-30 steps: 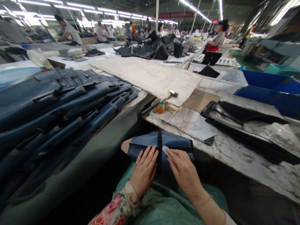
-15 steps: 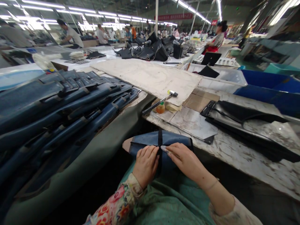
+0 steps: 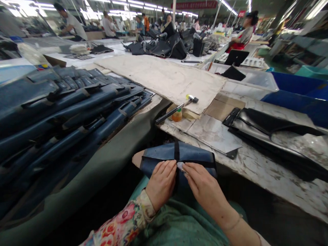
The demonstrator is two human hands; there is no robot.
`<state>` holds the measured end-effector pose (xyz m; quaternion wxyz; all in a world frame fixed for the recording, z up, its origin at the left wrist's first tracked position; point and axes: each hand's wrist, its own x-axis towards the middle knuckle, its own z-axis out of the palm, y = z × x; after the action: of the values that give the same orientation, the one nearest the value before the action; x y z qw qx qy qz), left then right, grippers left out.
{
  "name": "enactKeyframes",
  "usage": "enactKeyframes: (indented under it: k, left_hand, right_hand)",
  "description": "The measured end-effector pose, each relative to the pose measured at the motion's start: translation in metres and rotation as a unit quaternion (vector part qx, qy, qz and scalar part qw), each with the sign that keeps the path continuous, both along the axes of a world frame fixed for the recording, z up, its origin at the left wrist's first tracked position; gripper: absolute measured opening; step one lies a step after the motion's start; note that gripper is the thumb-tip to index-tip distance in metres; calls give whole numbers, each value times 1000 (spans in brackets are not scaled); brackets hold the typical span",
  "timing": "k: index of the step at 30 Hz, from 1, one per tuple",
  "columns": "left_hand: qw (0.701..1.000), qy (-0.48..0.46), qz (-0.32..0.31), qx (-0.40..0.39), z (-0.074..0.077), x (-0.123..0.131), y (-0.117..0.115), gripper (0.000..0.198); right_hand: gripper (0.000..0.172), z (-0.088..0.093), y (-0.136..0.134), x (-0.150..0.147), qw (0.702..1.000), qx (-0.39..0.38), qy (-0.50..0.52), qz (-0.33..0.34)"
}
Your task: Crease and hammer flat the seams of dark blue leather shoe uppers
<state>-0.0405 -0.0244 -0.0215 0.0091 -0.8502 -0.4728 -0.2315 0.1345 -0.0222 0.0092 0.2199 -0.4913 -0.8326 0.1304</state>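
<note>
A folded dark blue leather piece with a black strap down its middle rests on my lap over a green apron. My left hand lies on the piece just left of the strap, fingers together and bent, gripping its near edge. My right hand sits just right of the strap. It pinches a small pale tool, whose tip touches the strap. The two hands nearly meet at the strap.
A big stack of blue leather pieces fills the left bench. A hammer, a small orange bottle, a beige board and black leather parts lie on the worn table ahead. Blue bins stand right. Other people work far behind.
My hands have drawn together at the strap, and the left fingers have gone from flat to curled. The right hand's tool tip stays at the strap. The view dipped slightly.
</note>
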Motion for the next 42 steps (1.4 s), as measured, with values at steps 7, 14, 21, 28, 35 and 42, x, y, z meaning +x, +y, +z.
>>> enactKeyframes:
  k: [7,14,21,28,35,42]
  left_hand:
    - [999,-17,22,-32,6,4,5,30]
    - [998,-18,29,-49,8,4,5,27]
    - [998,-25,49,-35,7,0,0,28]
    - [996,-26,85,-9,6,-16,-3,29]
    - [996,-29,86,-7,6,-20,-7,30]
    - [995,-39,86,-12,2,-28,-8,32]
  right_hand:
    - [30,3,9,-9,996,44,-69,-24]
    - [32,-6,9,-8,993,73,-92,-11]
    - [33,-3,-4,20,987,98,-130,-14]
    - [30,1,-4,30,993,68,-99,-4]
    - [38,18,5,-8,992,81,-87,42]
    - [36,-3,12,-35,988,97,-101,60]
